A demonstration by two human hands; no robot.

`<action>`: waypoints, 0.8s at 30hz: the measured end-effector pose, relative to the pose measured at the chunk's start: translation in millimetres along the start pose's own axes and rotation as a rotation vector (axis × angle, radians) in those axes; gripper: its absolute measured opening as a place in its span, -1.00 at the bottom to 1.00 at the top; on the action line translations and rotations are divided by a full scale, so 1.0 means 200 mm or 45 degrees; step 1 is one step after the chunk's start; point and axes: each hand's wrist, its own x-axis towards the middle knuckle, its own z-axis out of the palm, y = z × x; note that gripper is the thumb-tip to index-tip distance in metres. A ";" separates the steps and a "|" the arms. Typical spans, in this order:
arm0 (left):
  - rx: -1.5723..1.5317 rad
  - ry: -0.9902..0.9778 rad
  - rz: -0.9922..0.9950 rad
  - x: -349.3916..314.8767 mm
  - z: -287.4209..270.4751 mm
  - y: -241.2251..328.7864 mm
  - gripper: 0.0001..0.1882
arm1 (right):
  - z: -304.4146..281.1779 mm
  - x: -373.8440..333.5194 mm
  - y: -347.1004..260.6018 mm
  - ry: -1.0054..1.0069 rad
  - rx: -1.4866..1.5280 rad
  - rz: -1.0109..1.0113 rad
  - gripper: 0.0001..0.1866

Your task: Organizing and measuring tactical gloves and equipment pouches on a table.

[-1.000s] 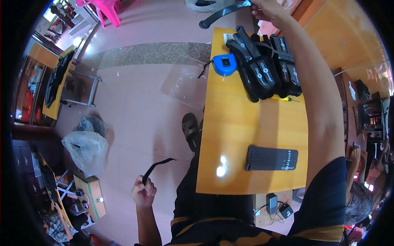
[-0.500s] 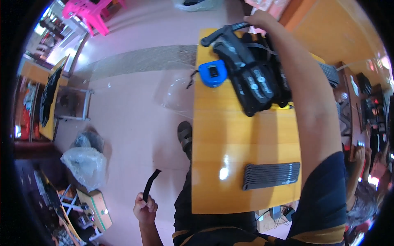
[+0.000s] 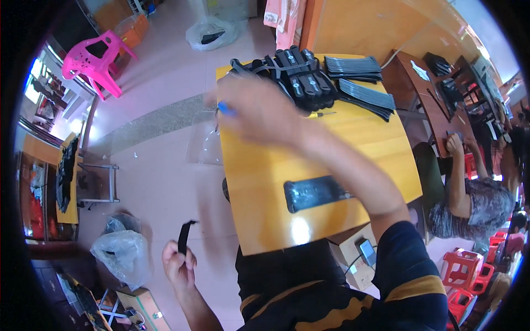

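Between the thumb and fingers of my left hand point(image 3: 179, 263), a short black strap point(image 3: 184, 236) is pinched upright, off the table's left side. My right hand point(image 3: 256, 110) is smeared by motion above the table's far left part. A bit of the blue tape measure point(image 3: 226, 108) shows at its fingers; whether they grip it I cannot tell. Just beyond that hand lies a pile of banded black strap bundles point(image 3: 303, 80). A neat dark stack of flat straps point(image 3: 312, 193) rests nearer me, partly under my right forearm.
Two grey strap stacks point(image 3: 353, 67) lie on the yellow table point(image 3: 265, 220) at the far right, near a yellow-handled tool point(image 3: 320, 115). A pink chair point(image 3: 96, 63) and plastic bags point(image 3: 121, 256) stand on the floor to the left. Another person point(image 3: 469, 204) works at right.
My right hand has come back from the far end of the bundles to the tape measure. My left hand still holds the black strap. The view has shifted toward the right.
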 end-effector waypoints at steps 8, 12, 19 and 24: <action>0.512 -0.499 0.084 -0.24 0.56 0.10 -0.82 | -0.03 -0.74 -1.05 -0.153 0.147 0.343 -0.51; 0.572 -0.702 0.122 -0.42 0.68 0.03 -0.83 | -0.11 -0.89 -1.20 0.080 0.056 0.388 -0.54; 0.577 -0.789 0.048 -0.57 0.74 -0.01 -0.88 | -0.21 -1.09 -1.29 0.237 0.172 0.521 -0.71; 0.931 -0.450 0.681 -0.58 0.71 -0.06 -0.62 | -0.26 -1.21 -1.28 0.520 0.662 1.122 -0.88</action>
